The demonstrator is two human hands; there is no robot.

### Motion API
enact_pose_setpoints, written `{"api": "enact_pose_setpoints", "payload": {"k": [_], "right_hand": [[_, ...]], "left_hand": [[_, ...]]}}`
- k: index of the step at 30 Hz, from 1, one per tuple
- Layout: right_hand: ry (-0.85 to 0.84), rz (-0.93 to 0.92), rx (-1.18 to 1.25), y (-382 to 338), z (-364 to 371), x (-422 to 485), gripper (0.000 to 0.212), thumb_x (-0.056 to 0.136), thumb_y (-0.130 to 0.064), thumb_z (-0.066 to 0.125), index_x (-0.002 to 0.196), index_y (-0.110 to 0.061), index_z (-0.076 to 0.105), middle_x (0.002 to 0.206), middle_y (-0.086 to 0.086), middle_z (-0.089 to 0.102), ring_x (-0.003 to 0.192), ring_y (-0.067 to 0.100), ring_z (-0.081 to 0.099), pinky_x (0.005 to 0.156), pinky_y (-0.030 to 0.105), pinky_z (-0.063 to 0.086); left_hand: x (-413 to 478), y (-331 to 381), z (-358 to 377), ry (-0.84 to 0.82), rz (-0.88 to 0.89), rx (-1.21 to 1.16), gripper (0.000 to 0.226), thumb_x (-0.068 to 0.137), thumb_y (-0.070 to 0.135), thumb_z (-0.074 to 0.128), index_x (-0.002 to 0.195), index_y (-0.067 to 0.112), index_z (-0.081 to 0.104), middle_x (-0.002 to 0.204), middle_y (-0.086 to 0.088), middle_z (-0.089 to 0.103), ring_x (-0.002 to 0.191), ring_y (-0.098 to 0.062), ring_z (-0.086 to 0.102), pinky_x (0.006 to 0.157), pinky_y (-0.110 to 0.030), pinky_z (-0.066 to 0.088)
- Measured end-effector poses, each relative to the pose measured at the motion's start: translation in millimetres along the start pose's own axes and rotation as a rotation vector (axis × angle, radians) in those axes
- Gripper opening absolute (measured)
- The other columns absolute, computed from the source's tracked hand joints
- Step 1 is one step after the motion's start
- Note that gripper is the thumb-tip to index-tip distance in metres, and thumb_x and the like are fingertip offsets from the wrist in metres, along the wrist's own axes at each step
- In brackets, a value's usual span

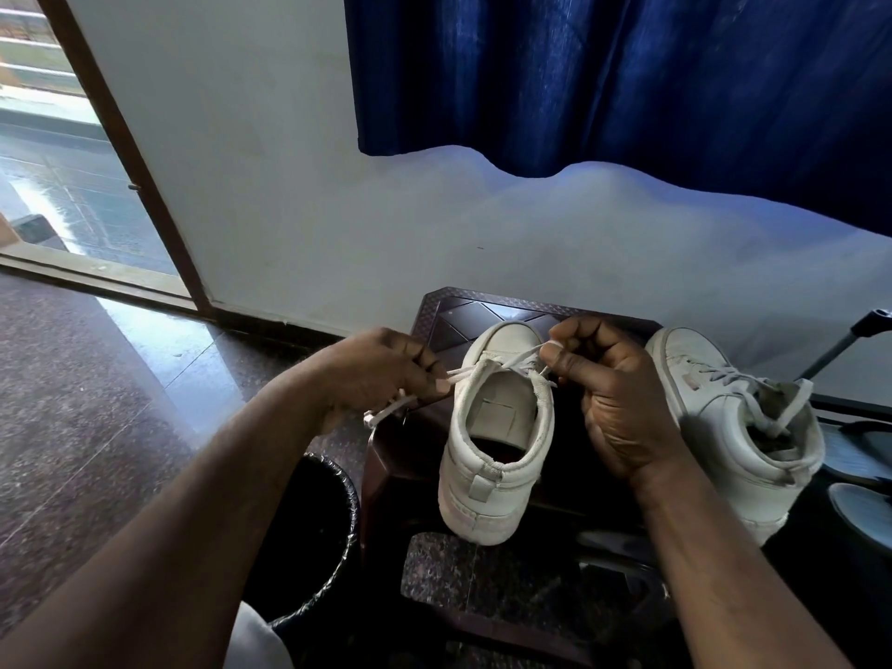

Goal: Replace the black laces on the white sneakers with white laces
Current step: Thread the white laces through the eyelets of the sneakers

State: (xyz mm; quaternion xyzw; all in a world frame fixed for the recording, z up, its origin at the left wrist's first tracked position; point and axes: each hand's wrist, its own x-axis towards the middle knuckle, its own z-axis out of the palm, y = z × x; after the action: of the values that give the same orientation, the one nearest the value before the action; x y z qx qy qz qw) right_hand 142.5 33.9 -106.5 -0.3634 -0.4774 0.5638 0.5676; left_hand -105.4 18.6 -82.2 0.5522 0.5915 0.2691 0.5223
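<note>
White lace (pixel 470 373): is running across the front of the middle sneaker's opening, with strands crossing over the tongue and leading out to both sides. One loose end is hanging below the left hand, off the left edge of the desk.
Middle sneaker (pixel 497 456): white, is sitting on the desk between the two hands, toe pointing away toward the wall. The heel is lying at the near edge of the desk, and the opening is facing up with the insole showing.
Left hand (pixel 381 374): is pinching the left strand of the white lace between thumb and curled fingers, just left of the sneaker, and is holding the strand out taut.
Right hand (pixel 613 383): is pinching the right strand between thumb and forefinger close to the eyelets. The other fingers are curled in and the palm is facing the sneaker's right side.
Right-side sneaker (pixel 733 441): white, is standing near the right hand with its toe away. It is already carrying a pale lace, whose loose ends are dropping into the opening.
Desk (pixel 463 321): dark brown with a patterned top, is standing against the wall.
Bin (pixel 309 523): black, lined with plastic, is standing on the floor just left of the desk, under the left forearm.
Floor (pixel 72 403): dark speckled stone, is reflecting daylight.
Wall (pixel 289 210): is showing white behind the desk.
Curtain (pixel 627 74): deep blue, is hanging above the desk.
Door frame (pixel 120 152): brown, is standing at far left.
</note>
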Motion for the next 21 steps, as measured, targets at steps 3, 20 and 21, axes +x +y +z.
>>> {"api": "enact_pose_setpoints", "payload": {"k": [3, 20, 21], "right_hand": [[0.0, 0.007, 0.017, -2, 2, -1, 0.019, 0.087, 0.007, 0.068, 0.095, -0.011, 0.069, 0.082, 0.0, 0.067, 0.074, 0.014, 0.06, 0.07, 0.023, 0.052], [-0.021, 0.015, -0.079, -2, 7, -5, 0.019, 0.089, 0.004, 0.07, 0.088, -0.015, 0.074, 0.087, 0.004, 0.069, 0.084, 0.02, 0.061, 0.082, 0.032, 0.05], [-0.025, 0.013, -0.092, -2, 7, -5, 0.019, 0.089, 0.003, 0.071, 0.088, -0.015, 0.074, 0.087, 0.004, 0.07, 0.084, 0.019, 0.062, 0.082, 0.032, 0.05]], "left_hand": [[-1, 2, 8, -0.018, 0.07, -0.065, 0.027, 0.086, 0.028, 0.081, 0.1, 0.006, 0.076, 0.087, -0.003, 0.074, 0.077, -0.01, 0.061, 0.069, -0.02, 0.048], [-7, 12, 12, 0.021, 0.113, -0.277, 0.022, 0.094, 0.024, 0.073, 0.078, 0.01, 0.067, 0.079, -0.012, 0.072, 0.065, -0.015, 0.065, 0.058, -0.02, 0.05], [-6, 13, 15, 0.029, 0.096, -0.282, 0.023, 0.096, 0.024, 0.07, 0.077, 0.011, 0.067, 0.076, -0.01, 0.071, 0.061, -0.014, 0.064, 0.055, -0.019, 0.049]]}}
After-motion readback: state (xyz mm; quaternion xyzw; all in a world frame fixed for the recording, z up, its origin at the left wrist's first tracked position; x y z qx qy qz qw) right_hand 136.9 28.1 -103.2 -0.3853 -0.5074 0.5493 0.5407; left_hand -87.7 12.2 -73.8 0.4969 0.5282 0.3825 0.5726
